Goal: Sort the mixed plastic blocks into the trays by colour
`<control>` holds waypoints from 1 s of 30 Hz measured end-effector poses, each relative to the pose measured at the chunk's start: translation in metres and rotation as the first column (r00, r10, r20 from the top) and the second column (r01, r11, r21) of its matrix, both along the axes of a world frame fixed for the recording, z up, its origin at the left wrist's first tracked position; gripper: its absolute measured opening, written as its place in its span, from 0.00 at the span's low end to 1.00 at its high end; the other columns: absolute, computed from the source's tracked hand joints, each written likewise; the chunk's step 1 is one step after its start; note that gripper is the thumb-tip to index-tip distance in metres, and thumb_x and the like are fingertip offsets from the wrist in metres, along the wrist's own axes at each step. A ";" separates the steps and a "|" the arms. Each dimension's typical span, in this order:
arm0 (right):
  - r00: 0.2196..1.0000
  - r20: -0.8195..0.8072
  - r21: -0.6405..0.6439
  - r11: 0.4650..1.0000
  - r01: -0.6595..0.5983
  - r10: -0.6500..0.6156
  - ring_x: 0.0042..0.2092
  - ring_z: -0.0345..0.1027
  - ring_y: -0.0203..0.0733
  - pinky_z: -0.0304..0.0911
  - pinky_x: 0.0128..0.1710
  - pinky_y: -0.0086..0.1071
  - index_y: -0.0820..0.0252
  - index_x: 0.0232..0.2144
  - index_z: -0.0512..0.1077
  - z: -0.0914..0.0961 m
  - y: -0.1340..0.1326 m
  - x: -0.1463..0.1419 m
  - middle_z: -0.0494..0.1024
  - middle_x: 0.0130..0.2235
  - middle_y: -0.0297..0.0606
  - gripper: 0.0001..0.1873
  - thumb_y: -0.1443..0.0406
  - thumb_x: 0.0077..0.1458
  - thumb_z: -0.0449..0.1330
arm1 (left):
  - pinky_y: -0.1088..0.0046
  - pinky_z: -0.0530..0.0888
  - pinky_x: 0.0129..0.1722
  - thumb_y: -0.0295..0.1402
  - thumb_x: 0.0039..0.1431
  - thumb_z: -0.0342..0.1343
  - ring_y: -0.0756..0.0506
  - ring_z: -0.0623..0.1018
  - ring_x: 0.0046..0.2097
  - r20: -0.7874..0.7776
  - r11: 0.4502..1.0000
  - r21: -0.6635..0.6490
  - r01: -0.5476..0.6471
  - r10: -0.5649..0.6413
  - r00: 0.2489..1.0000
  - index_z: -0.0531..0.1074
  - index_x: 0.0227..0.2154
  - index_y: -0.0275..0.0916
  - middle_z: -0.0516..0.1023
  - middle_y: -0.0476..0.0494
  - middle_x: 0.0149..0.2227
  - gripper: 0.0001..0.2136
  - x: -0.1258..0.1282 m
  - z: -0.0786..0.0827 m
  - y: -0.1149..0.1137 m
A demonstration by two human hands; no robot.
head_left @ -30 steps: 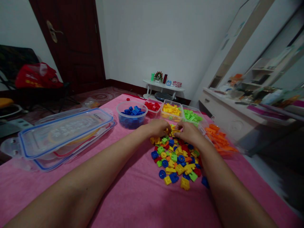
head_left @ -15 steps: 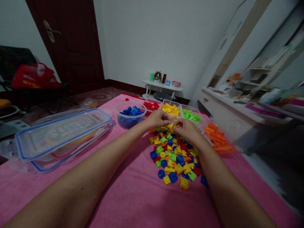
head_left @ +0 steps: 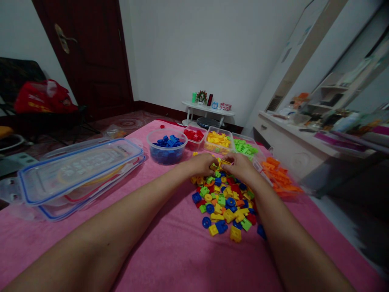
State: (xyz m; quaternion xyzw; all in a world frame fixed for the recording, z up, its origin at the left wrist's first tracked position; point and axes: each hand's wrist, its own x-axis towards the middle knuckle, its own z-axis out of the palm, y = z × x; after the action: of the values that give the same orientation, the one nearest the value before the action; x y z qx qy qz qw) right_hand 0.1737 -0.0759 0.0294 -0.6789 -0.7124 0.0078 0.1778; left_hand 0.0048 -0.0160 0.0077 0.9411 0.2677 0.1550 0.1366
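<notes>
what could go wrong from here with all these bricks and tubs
1. The right forearm runs along the side of the loose brick pile. A sideways sweep could scatter pieces toward the cloth's right edge.
2. The orange tub sits near that edge, close to the right hand. A bump might tip it off.
3. The left hand works just in front of the blue bowl and may knock it.

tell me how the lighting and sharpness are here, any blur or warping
Head view: dim, flat indoor light, soft shadow between the forearms on the pink cloth; head view: block pile at the left hand and right hand fairly sharp, shelves at the right edge smeared; head view: wide-angle warp tilts those shelves and stretches the forearms.
</notes>
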 end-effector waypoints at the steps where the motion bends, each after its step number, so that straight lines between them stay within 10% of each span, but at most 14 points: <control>1: 1.000 0.005 -0.002 1.000 0.004 -0.004 0.32 0.68 0.39 0.56 0.28 0.28 0.60 0.31 0.76 0.000 0.000 0.000 0.78 0.31 0.37 0.10 0.64 0.45 0.58 | 0.75 0.68 0.33 0.33 0.46 0.60 0.46 0.75 0.35 -0.008 1.000 0.027 0.006 -0.005 1.000 0.76 0.41 0.39 0.78 0.42 0.35 0.16 0.001 -0.001 -0.001; 30: 0.997 -0.043 -0.062 0.996 -0.068 0.065 0.28 0.66 0.37 0.52 0.24 0.27 0.61 0.27 0.74 -0.002 -0.003 -0.008 0.76 0.26 0.36 0.11 0.59 0.49 0.57 | 0.78 0.64 0.27 0.31 0.47 0.56 0.50 0.72 0.29 0.146 0.995 -0.070 -0.066 0.076 0.986 0.78 0.31 0.36 0.78 0.46 0.27 0.09 0.001 0.012 -0.001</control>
State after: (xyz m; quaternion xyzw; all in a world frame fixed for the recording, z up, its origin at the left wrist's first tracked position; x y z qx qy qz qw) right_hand 0.1656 -0.0787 0.0275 -0.6598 -0.7303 0.0501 0.1700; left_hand 0.0056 -0.0174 0.0196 0.9118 0.2951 0.2208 0.1809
